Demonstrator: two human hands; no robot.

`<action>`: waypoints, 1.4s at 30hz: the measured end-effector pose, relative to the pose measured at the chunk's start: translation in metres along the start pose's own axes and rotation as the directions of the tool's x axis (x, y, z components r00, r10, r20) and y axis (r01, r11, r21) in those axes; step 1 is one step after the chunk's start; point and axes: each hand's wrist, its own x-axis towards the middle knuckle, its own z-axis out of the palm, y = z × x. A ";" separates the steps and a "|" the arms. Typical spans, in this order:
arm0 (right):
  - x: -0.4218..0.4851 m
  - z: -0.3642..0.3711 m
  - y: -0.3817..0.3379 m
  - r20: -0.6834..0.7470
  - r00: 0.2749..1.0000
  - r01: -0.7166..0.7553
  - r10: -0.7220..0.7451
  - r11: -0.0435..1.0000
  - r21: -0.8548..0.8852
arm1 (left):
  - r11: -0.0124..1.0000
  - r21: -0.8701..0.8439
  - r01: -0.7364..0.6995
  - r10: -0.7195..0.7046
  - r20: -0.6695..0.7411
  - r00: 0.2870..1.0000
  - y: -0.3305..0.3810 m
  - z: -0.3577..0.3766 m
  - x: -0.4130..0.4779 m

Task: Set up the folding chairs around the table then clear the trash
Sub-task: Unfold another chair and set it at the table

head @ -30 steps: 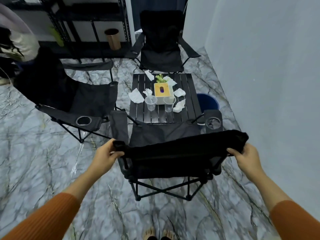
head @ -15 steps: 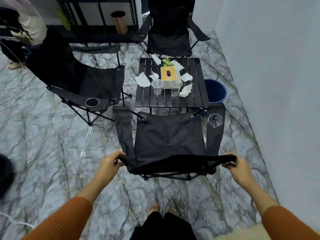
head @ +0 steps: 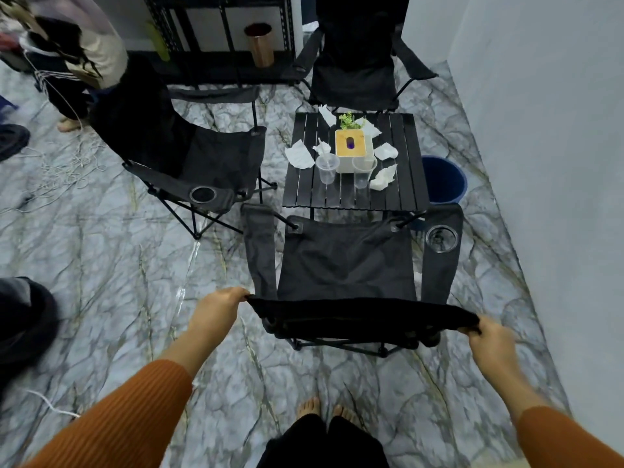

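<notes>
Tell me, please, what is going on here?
A person grips the backrest top of the nearest folding chair, left hand at one corner, right hand at the other. It stands open, facing the black table. Two others are open: the left chair and the far chair. On the table sit crumpled tissues and two clear cups, not yet cleared; a blue bin stands beside it.

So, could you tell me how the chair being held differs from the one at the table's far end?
The near chair is held at its backrest corners by the left hand and right hand; the far chair is untouched. The near chair shows its back to the camera; the far chair faces it across the table. Both are black, unfolded folding chairs.
</notes>
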 end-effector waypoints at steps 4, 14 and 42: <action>0.008 -0.005 -0.009 0.115 0.993 -0.005 -0.015 0.985 0.171 | 0.998 0.024 -0.053 0.048 0.171 0.984 0.010 0.000 0.009; -0.004 -0.023 -0.020 0.145 0.962 0.216 -0.231 0.970 0.110 | 0.999 0.044 -0.024 0.013 0.221 0.975 0.016 -0.008 0.040; 0.053 -0.047 -0.016 0.349 0.928 0.187 -0.127 0.972 -0.145 | 0.999 0.009 0.047 -0.047 0.298 0.953 0.063 -0.003 0.042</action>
